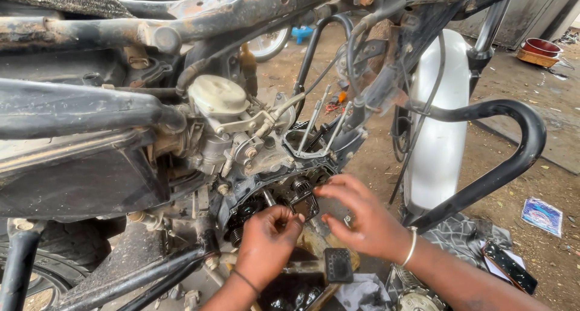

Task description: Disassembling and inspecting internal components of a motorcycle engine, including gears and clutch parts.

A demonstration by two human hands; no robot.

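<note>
The left hand [266,241], nearest of all, is curled with its fingertips pinched together just below the open engine [275,193] — whether something small sits between them I cannot tell. The right hand [361,217], a silver bangle [411,247] on its wrist, hovers just right of the engine opening with fingers spread and bent, gripping nothing that shows; its fingertips come close to a small dark square part [305,205] at the engine's lower edge. Inside the engine, oily gears and a spring are exposed. Above the engine sits the carburettor [220,105] with its pale round cap, and thin metal studs [320,126] rise up-right of the opening. Right of the engine curves a black guard bar [513,148], with the white front mudguard [444,123] behind it. Below the engine lie a black foot pedal [338,264] and a rag (greyish) [362,290] on the dirt ground [556,184].
</note>
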